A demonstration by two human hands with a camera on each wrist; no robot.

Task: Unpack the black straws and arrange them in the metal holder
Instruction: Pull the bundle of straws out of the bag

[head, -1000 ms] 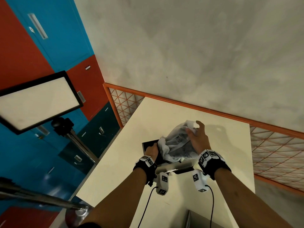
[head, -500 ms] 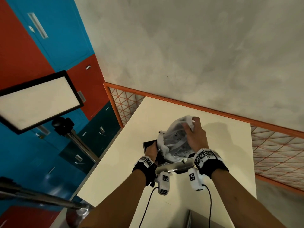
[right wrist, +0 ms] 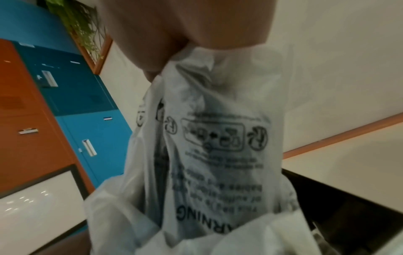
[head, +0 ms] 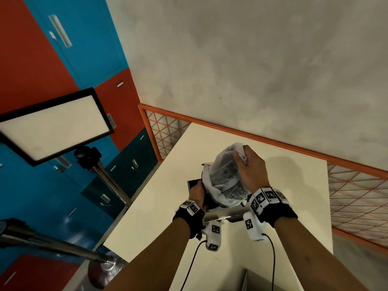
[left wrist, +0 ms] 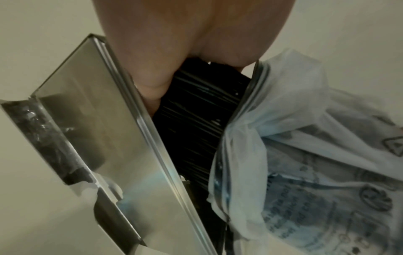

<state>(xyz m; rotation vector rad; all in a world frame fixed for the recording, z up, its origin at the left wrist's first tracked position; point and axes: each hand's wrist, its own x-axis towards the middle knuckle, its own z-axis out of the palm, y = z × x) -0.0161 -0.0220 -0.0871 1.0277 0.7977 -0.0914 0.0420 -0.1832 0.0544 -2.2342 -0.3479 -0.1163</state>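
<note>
Over the pale counter (head: pixel 294 196) from my head camera, right hand (head: pixel 253 170) pinching the bag (head: pixel 222 177) top, left hand (head: pixel 197 193) gripping the metal holder (head: pixel 220 214), at my left wrist, black straws (left wrist: pixel 196 120) inside the holder, at my right wrist, printed bag hanging from curled fingers (right wrist: pixel 157 57).

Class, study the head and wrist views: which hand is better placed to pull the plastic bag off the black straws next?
Right hand: it already grips the plastic bag's top. The left hand steadies the black straws.
</note>
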